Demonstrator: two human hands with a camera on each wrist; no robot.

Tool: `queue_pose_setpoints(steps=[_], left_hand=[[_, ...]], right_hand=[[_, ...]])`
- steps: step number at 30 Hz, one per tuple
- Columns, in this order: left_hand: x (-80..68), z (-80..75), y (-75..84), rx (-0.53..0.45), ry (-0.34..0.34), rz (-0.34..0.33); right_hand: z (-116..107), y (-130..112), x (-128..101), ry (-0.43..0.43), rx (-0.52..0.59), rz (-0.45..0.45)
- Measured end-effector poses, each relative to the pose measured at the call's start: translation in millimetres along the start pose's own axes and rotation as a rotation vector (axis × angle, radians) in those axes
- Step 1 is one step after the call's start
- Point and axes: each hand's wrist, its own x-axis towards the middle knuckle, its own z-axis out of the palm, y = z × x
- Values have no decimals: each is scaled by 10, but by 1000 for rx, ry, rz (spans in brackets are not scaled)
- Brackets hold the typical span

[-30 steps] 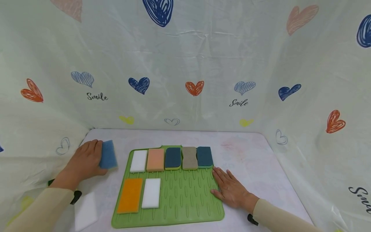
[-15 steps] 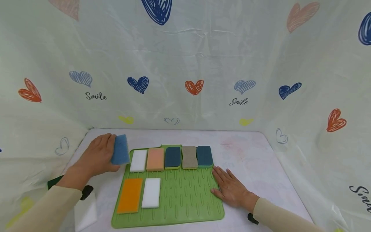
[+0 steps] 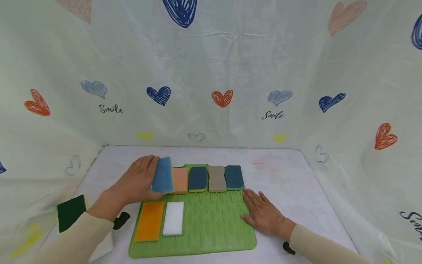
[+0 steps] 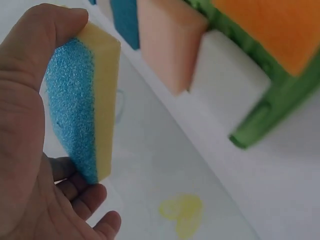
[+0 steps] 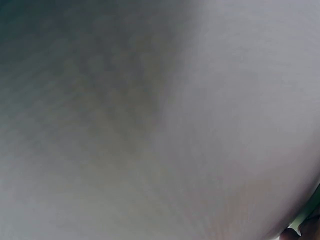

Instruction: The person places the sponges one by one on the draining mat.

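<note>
My left hand (image 3: 140, 179) pinches a sponge (image 3: 162, 176) between thumb and fingers. It has a blue scouring face and a yellow foam side (image 4: 104, 110). Held over the back left of the green ridged mat (image 3: 214, 227), it hides a white sponge (image 4: 227, 82) in the head view. Along the mat's back stand a peach sponge (image 3: 180, 180), two dark blue ones (image 3: 198, 178) and a grey-brown one (image 3: 217, 178). An orange sponge (image 3: 149, 222) and another white sponge (image 3: 173, 219) lie in front. My right hand (image 3: 265, 214) rests flat at the mat's right edge.
A dark green sponge (image 3: 71, 212) lies at the table's left edge. Partly under my left sleeve is a white slab (image 3: 103, 249). A curtain printed with hearts (image 3: 222, 99) closes off the back and sides. The right wrist view is mostly a blur.
My left hand has carried the blue sponge rightward from the table at left to over the mat's back row. The dark green sponge has come into fuller view. My right hand stays put.
</note>
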Motion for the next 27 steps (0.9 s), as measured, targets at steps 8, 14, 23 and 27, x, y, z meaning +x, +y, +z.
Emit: queue_pose_setpoints(steps=[8,14,23,27], left_hand=[[87,167,374,-110,-122,39],[37,310,628,-178,-214,106],[0,573,940,-232,-273,126],[-3,669,1025,-213,-317,114]], right_hand=[[-7,5,-1,-2,-2,-6],[-17,0,-2,-7,11,1],[-4,7,-4,2,25,2],[-1,-2,-1,5,24,-1]])
